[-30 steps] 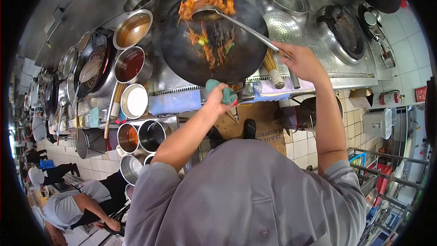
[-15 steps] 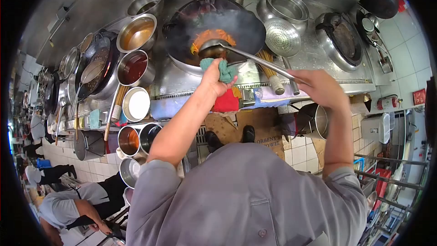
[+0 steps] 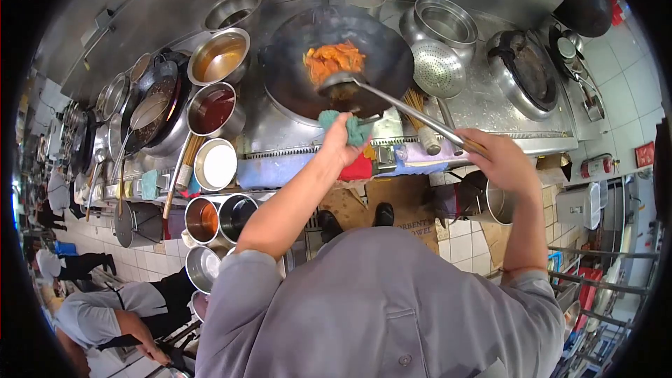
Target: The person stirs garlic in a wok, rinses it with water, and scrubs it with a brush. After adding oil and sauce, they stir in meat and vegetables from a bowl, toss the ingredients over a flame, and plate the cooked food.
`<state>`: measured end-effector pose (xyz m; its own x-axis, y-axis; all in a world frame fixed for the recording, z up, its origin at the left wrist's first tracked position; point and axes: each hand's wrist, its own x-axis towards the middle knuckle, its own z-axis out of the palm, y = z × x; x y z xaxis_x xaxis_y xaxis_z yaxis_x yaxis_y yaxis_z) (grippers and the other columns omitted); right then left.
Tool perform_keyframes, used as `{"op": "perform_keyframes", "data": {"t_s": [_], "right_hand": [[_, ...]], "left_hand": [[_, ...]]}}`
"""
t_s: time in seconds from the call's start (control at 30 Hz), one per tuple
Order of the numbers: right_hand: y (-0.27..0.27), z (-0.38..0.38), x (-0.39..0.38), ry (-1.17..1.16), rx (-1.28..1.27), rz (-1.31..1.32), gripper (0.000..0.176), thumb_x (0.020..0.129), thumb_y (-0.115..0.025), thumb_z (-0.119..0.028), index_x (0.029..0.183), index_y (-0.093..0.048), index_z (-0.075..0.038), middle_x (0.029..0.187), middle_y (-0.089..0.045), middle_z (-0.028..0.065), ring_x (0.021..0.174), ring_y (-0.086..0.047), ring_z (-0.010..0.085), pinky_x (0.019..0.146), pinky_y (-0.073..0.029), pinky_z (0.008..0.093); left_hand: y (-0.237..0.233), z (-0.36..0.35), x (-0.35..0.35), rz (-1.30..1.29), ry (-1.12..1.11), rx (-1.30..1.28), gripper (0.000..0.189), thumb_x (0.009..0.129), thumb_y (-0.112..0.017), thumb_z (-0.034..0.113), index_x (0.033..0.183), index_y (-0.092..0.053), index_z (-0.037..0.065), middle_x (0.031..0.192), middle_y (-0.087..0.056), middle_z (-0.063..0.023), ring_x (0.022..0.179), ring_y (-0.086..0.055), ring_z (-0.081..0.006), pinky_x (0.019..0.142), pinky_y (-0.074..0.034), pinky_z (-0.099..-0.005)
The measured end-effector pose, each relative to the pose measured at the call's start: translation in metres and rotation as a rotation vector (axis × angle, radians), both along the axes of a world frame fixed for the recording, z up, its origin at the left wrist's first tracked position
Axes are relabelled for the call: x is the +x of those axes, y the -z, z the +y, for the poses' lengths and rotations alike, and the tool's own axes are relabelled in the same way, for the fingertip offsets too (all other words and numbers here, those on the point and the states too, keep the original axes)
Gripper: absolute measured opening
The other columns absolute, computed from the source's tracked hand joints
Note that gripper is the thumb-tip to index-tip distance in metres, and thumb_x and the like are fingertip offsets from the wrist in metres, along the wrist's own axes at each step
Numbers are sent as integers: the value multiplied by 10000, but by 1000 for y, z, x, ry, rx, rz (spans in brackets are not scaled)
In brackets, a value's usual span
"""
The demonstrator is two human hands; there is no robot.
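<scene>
Orange food pieces [image 3: 334, 60] lie in the big dark wok [image 3: 388, 56], with haze over them. My left hand [image 3: 339, 141] is closed on a folded green cloth [image 3: 357, 130] at the wok's near rim. My right hand [image 3: 500, 161] grips the end of a long metal ladle [image 3: 413, 112]. The ladle's bowl is inside the wok, just below the food. A perforated strainer [image 3: 438, 68] rests right of the wok, above a bundle of thin sticks [image 3: 420, 120].
Left of the wok stand pots of amber liquid [image 3: 218, 56], red sauce [image 3: 211, 109] and something white [image 3: 215, 165]. Another wok [image 3: 525, 73] sits at the right. A co-worker [image 3: 126, 315] is at the lower left.
The food has moved up the wok and looks more spread out. The ladle's bowl is now below it instead of against it. Both hands have shifted slightly right and down.
</scene>
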<state>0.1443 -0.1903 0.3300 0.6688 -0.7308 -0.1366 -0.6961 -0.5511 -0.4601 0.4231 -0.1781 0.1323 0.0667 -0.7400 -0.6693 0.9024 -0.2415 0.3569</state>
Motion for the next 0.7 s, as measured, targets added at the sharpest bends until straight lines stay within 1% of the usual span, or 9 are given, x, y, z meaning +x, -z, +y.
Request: {"op": "perform_keyframes", "data": {"t_s": [0.07,0.1,0.2,0.27,0.37,0.43,0.47,0.57,0.7], "right_hand": [[-25,8,-17,-49,12,15,416,793,-588,-90,1206,-542,-101,924,-648,164,841,-612,358,743,-471,411],[-32,9,-23,-36,65,31,426,792,-589,-83,1215,-543,-99,914,-646,162,826,-617,351,743,-474,389],[-36,3,-8,14,139,125,433,797,-583,-81,1227,-547,-101,907,-649,158,828,-628,331,758,-474,374],[8,-19,7,-62,-24,13,426,796,-587,-91,1220,-551,-102,926,-644,169,838,-622,342,766,-471,381],[55,-33,47,-44,-121,57,402,808,-587,-107,1209,-560,-106,963,-635,177,856,-609,360,772,-468,390],[70,-33,61,139,-99,17,401,818,-583,-103,1218,-554,-121,966,-632,184,863,-597,378,764,-469,391],[71,-31,60,135,-100,17,401,818,-583,-103,1218,-554,-121,966,-632,184,863,-597,378,764,-469,391],[82,-12,41,99,-167,-242,413,826,-570,-121,1235,-524,-151,872,-631,193,810,-592,399,712,-477,437],[127,35,8,288,-94,-218,453,824,-581,-140,1262,-465,-135,833,-615,230,791,-586,422,693,-475,455]], "left_hand": [[-31,22,-10,3,108,57,156,863,-535,273,915,-532,126,878,-570,-41,832,-561,-205,707,-506,-398],[-58,30,-16,-47,130,84,152,869,-518,291,945,-547,163,915,-593,-36,864,-574,-196,723,-502,-399],[-52,7,-5,-23,85,72,189,876,-522,318,927,-549,138,848,-576,-49,795,-571,-210,691,-508,-388],[-16,-11,4,-29,107,62,189,870,-532,322,945,-542,148,848,-576,-49,790,-570,-211,690,-508,-390],[36,-9,3,-132,144,21,200,854,-563,313,950,-533,141,879,-569,-40,795,-570,-212,692,-509,-396],[79,5,-6,-123,154,66,189,848,-570,286,958,-537,137,901,-571,-40,804,-572,-213,713,-512,-402],[88,14,-10,-124,166,105,183,846,-569,277,960,-538,137,901,-572,-41,804,-572,-212,720,-512,-404],[54,32,-21,-30,114,112,169,844,-559,262,949,-539,131,900,-572,-41,806,-571,-210,730,-512,-409],[20,-13,1,-33,26,57,149,840,-545,268,917,-530,141,864,-560,-37,780,-561,-210,700,-510,-405]]}}
